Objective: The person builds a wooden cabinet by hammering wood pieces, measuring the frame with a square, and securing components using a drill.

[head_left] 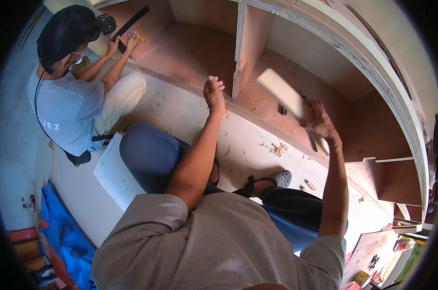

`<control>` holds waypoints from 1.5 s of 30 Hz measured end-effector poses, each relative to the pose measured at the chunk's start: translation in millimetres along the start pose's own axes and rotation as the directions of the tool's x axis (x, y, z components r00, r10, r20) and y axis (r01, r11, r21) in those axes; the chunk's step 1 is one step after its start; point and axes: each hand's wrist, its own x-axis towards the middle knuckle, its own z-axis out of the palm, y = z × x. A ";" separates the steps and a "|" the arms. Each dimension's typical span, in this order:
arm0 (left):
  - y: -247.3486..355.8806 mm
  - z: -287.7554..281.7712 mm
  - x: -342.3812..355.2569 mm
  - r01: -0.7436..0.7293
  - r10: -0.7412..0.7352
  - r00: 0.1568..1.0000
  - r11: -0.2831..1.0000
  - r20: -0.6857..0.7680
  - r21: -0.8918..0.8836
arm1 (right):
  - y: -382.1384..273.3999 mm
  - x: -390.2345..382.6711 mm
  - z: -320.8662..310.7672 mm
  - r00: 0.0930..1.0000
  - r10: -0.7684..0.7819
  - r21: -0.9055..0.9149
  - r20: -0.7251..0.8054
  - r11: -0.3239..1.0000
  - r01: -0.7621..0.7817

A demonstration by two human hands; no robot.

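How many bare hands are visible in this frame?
4. The wearer's left hand rests on the plywood edge, right hand grips a pale wooden block; the co-worker's two hands sit top left.

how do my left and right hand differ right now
The left hand rests empty on the edge of the plywood cabinet; the right hand is raised, gripping a pale flat wooden piece. The left looks sharp, the right blurred. Both are bare, with arms reaching forward.

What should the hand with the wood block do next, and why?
Probably bring the block down near the divider. The right hand holds it raised and blurred, while the left hand rests on the edge beside that panel.
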 end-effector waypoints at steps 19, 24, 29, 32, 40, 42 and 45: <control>74.8 38.9 78.0 -0.019 0.020 1.000 0.996 0.013 -0.085 | -117.7 107.4 93.0 0.867 -0.453 -0.748 -0.206 0.644 0.159; 73.7 57.5 90.0 0.027 -0.103 0.922 0.978 -0.372 -0.205 | -130.5 107.3 84.3 0.860 -0.444 -0.794 -0.252 0.603 0.079; 77.9 62.0 94.2 -0.215 0.057 0.909 0.913 -0.412 -0.348 | -102.9 114.8 67.6 0.955 -0.183 -0.549 -0.231 0.836 0.028; 67.0 59.3 108.3 -0.233 0.032 0.913 0.859 -0.406 -0.456 | -113.2 109.4 68.3 0.936 -0.253 -0.552 -0.244 0.830 0.081; 59.2 65.6 118.9 -0.164 -0.028 0.895 0.907 -0.444 -0.387 | -111.7 123.6 64.2 0.936 -0.195 -0.434 -0.292 0.899 0.052; 56.2 66.7 119.4 -0.130 -0.067 0.894 0.908 -0.444 -0.399 | -109.1 123.9 62.8 0.948 -0.169 -0.423 -0.271 0.905 0.041; 53.2 68.9 128.0 -0.122 -0.045 0.881 0.940 -0.471 -0.318 | -108.8 123.0 65.3 0.952 -0.150 -0.429 -0.265 0.903 0.023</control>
